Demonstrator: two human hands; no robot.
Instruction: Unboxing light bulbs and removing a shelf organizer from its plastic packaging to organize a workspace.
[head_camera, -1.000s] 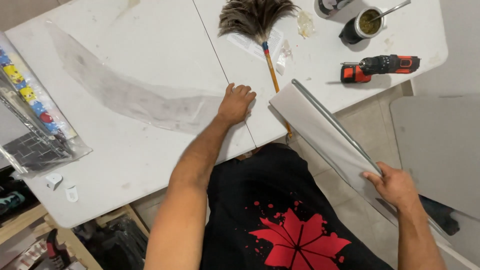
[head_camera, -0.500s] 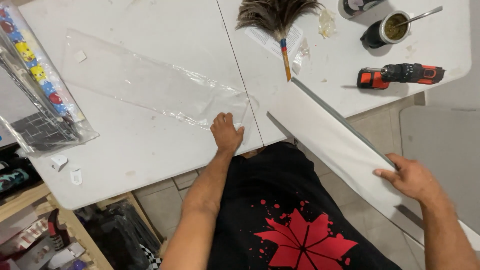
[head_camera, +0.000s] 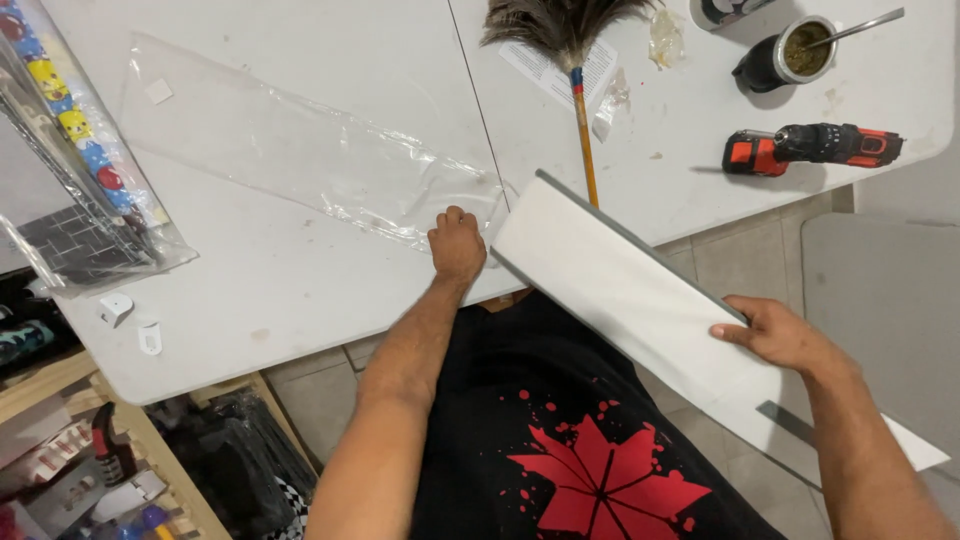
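My left hand (head_camera: 457, 243) is closed on the near end of a long clear plastic sleeve (head_camera: 290, 150) that lies flat across the white table (head_camera: 250, 290). My right hand (head_camera: 775, 333) grips the edge of a long white panel (head_camera: 620, 285) with a grey rim. The panel slants from the table's front edge down past my right side, its upper end just right of my left hand.
A feather duster (head_camera: 570, 45) lies on the table over a paper sheet. A red and black cordless drill (head_camera: 810, 148) and a dark cup with a metal straw (head_camera: 790, 58) sit at the right. Packaged items (head_camera: 70, 170) and small white brackets (head_camera: 130, 320) rest at the left.
The plastic sleeve has been pulled straighter and flatter on the table, and my left hand has drawn back to its near end. The white panel has shifted left, closer to that hand.
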